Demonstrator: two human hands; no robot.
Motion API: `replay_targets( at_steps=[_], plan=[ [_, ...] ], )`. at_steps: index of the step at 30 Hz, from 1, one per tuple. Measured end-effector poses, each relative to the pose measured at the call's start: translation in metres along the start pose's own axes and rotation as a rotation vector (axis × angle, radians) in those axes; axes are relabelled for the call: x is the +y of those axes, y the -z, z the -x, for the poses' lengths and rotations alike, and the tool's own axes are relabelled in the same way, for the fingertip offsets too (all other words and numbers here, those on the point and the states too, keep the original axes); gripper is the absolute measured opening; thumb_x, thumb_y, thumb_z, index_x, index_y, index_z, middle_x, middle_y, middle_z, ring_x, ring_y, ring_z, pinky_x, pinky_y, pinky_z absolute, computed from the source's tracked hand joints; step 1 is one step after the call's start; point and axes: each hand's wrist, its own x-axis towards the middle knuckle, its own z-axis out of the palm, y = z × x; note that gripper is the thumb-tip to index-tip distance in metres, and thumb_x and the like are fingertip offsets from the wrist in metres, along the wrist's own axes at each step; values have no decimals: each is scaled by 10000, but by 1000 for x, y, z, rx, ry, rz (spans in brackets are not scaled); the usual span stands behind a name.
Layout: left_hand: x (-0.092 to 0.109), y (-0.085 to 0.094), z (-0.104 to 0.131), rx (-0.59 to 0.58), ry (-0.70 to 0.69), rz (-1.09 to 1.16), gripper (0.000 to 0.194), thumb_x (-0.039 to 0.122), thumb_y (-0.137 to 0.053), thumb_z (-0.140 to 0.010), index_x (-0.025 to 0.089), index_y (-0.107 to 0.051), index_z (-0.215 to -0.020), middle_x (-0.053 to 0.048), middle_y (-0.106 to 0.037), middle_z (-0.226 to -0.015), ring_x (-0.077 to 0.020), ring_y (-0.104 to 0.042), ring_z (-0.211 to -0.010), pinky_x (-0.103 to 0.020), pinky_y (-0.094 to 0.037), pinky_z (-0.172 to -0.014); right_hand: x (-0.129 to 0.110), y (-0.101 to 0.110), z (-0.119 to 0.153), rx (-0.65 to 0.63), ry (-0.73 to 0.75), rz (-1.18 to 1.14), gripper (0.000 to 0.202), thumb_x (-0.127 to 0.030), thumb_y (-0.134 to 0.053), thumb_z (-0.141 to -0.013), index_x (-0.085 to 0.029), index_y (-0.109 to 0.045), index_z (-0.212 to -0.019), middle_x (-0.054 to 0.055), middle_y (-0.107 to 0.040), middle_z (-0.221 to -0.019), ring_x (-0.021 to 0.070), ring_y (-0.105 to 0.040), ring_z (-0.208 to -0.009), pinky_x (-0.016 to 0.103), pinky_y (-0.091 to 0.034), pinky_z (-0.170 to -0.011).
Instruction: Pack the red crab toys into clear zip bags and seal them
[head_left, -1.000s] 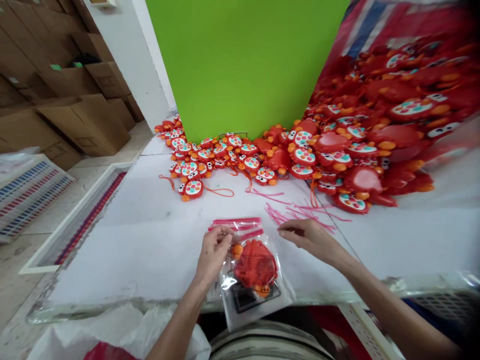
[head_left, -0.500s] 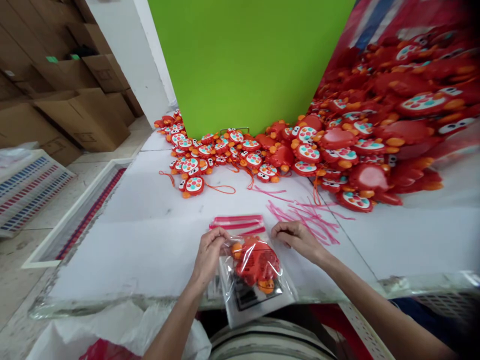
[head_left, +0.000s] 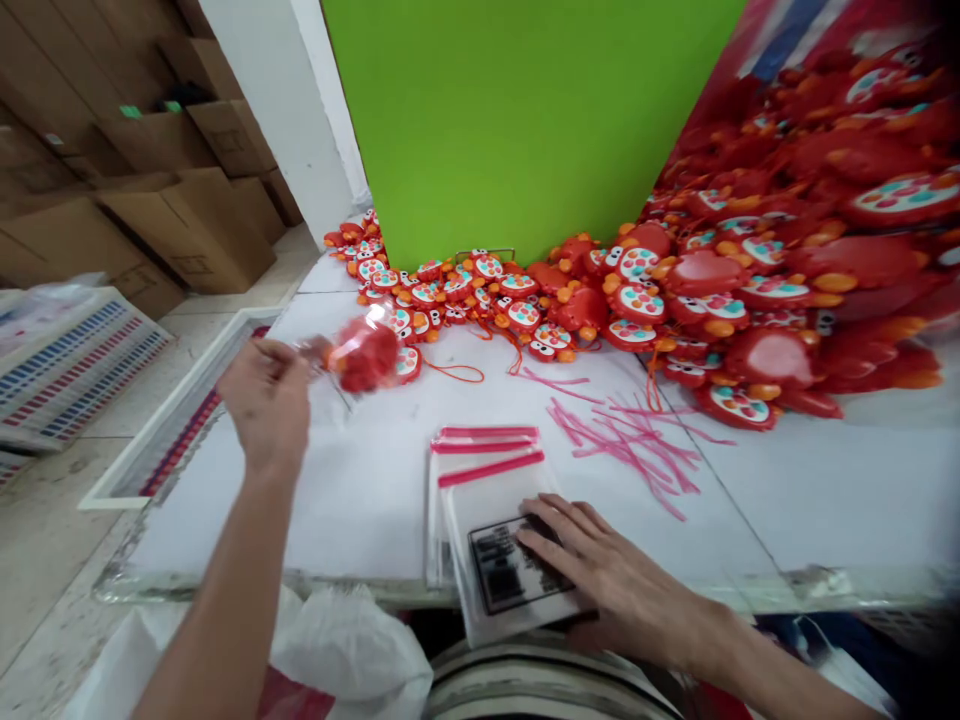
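Note:
At the left of the table, my left hand point(head_left: 270, 400) pinches the edge of a clear bag point(head_left: 365, 350) with a red toy inside, blurred by motion. The fingers of my right hand point(head_left: 592, 560) lie spread on the top one of several flat plastic bags point(head_left: 491, 540). These bags have pink strips along their upper edges and a black printed panel. Pink strips point(head_left: 630, 445) lie loose beyond my right hand. Red toys point(head_left: 637, 300) with orange cords are heaped along the back of the table.
A green board point(head_left: 517, 120) stands behind the toys. At the left are a white-framed crate point(head_left: 112, 480), a striped basket point(head_left: 82, 360) and cardboard boxes point(head_left: 195, 230) on the floor. A white plastic sack point(head_left: 360, 650) hangs below the table's front edge.
My left hand has carried the bagged toy up and to the left, off the flat bags. My right hand has come down onto the top flat bag, its fingers now spread.

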Motion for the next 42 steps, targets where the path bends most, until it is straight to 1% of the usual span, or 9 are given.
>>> replay_targets(
  at_steps=[5, 8, 11, 17, 21, 25, 32, 36, 42],
  plan=[
    [16, 28, -58, 234, -299, -466, 276, 72, -526, -763, 96, -476, -1034, -37, -578, -1058, -211, -530, -989, -419, -402, -924, -11, -13, -13, 3, -4, 10, 772, -251, -723, -679, -237, -372, -1366, 153, -326, -1448, 339, -274, -1328, 548, -293, -1045],
    [20, 22, -2, -18, -382, -415, 337, 163, -545, -789, 140, -490, -1121, -43, -572, -1140, -243, -490, -1117, -442, -360, -995, -12, -12, -30, 31, -32, 13, 697, -257, -718, -685, -232, -431, -1320, 142, -372, -1422, 332, -323, -1303, 531, -321, -1037],
    [10, -5, 89, -610, -335, -211, 259, 222, -420, -873, 156, -545, -1090, -107, -588, -1177, -243, -509, -1144, -436, -376, -1005, -14, -11, -46, 84, -25, 45, 663, -278, -727, -681, -217, -468, -1288, 146, -405, -1395, 338, -331, -1291, 528, -331, -1029],
    [-8, -64, 175, -898, -349, -285, 292, 140, -363, -859, 133, -566, -1069, -137, -600, -1139, -254, -525, -1097, -442, -428, -947, -11, 8, -59, 163, 75, -41, 470, -348, -678, -740, -205, -559, -1172, 126, -567, -1222, 286, -487, -1162, 444, -425, -971],
    [-15, -77, 180, -884, -436, -448, 245, 155, -423, -840, 108, -585, -1017, -136, -616, -1051, -273, -541, -1010, -436, -462, -873, 3, 39, -96, 340, 52, -53, 254, -247, -482, -873, -203, -578, -1104, 100, -622, -1085, 216, -570, -1033, 366, -480, -895],
    [-27, -87, 192, -747, -542, -525, 324, 150, -455, -824, 102, -527, -1136, -140, -595, -1114, -275, -528, -1051, -455, -443, -905, 7, 59, -180, 214, -5, 127, 422, -137, -499, -812, -159, -485, -1233, 117, -523, -1259, 222, -492, -1152, 343, -431, -958],
    [-46, -106, 201, -503, -652, -547, 142, 128, -512, -773, 245, -593, -785, -72, -641, -875, -250, -594, -843, -446, -501, -726, -4, 51, -302, 202, -43, 244, 659, 25, -453, -714, -186, -387, -1335, 166, -414, -1365, 351, -372, -1244, 510, -381, -949],
    [-51, -117, 201, -407, -682, -524, 141, 108, -540, -735, 236, -598, -725, -74, -646, -848, -252, -592, -792, -526, -462, -794, 2, 44, -316, 238, -91, 159, 626, -26, -485, -732, -178, -391, -1333, 197, -429, -1339, 381, -393, -1220, 538, -388, -927],
    [-46, -107, 193, -675, -523, -446, 200, 249, -545, -764, 252, -603, -955, -93, -644, -932, -263, -581, -833, -456, -457, -785, 24, 59, -275, 246, -191, -280, 497, -147, -486, -768, -147, -411, -1260, 154, -586, -1176, 272, -573, -1050, 411, -505, -822]
  ],
)
